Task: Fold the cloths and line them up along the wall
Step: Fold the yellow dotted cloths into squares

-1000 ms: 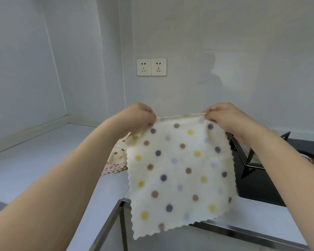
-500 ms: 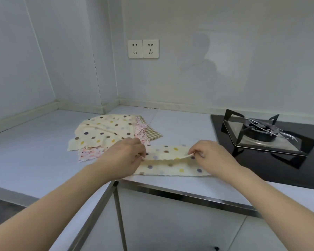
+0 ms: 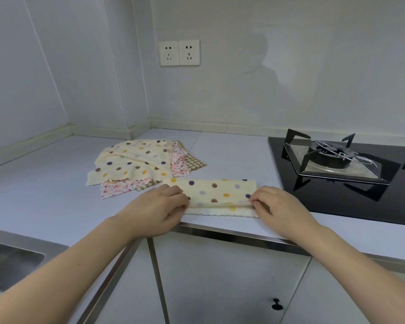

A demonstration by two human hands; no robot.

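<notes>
Two hands on one folded dotted cloth (image 3: 216, 195) at the bench (image 3: 45, 195) front edge, frame centre. My left hand (image 3: 159, 208) pinches its left end, my right hand (image 3: 275, 205) pinches the right end; both grips closed on the top layer. One unfolded pile (image 3: 136, 164) sits behind-left: one dotted, one pink floral, one checked cloth visible. One hob (image 3: 337, 164) at right, two sockets (image 3: 179, 52) on the wall.

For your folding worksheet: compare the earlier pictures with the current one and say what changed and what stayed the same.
The dotted cloth, held up spread a second ago, came down onto the counter and now lies folded in half. The left hand and right hand still pinch its ends. The cloth pile stayed put.
</notes>
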